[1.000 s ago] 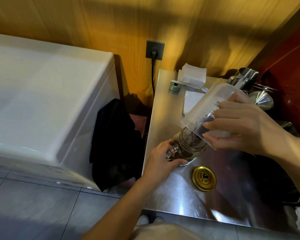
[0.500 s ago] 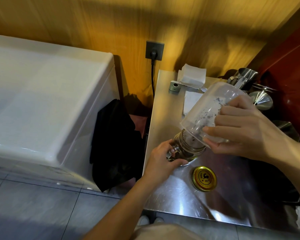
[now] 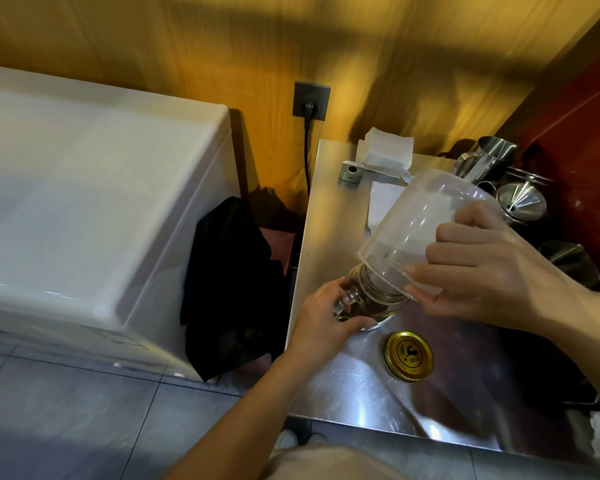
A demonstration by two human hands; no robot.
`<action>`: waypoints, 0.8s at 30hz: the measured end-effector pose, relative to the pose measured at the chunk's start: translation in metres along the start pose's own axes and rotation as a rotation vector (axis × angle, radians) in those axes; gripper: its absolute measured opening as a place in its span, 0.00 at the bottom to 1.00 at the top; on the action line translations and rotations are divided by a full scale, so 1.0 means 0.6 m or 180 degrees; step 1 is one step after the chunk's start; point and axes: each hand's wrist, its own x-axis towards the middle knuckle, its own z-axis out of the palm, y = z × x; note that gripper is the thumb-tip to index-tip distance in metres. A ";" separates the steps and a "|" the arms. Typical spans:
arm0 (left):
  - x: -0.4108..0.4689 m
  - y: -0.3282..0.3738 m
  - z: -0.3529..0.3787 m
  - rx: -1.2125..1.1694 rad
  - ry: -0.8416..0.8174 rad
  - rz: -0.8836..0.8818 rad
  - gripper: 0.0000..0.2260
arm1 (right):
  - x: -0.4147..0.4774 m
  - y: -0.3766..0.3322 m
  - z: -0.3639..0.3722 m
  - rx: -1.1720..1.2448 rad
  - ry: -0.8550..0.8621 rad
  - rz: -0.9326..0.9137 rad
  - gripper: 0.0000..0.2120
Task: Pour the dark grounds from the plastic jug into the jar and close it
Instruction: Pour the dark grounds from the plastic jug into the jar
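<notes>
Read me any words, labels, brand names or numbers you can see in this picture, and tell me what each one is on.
No text can be read here.
Gold lid on the steel counter: a dark emblem with a ring of small lettering around it, too small and blurred to read.
Plastic jug: faint marks on its wall, not legible.
Small grey device at the back of the counter: no readable marking.

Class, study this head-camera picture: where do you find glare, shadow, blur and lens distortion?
Head view: glare streaks the steel counter near its front edge; soft shadows cross the wooden wall; the right hand and jug look slightly soft; wide-angle bending curves the white appliance.
</notes>
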 end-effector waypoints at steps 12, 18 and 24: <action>-0.001 -0.002 0.000 0.0025 -0.0026 -0.0015 0.28 | -0.004 -0.013 0.005 -0.0192 0.0045 -0.0207 0.15; 0.000 -0.001 0.000 0.0052 -0.0035 -0.0012 0.29 | -0.003 -0.009 0.003 -0.0168 -0.0003 -0.0189 0.15; -0.001 -0.002 0.002 0.0064 -0.0026 -0.0050 0.29 | -0.015 -0.011 0.002 -0.0160 0.0022 -0.0218 0.15</action>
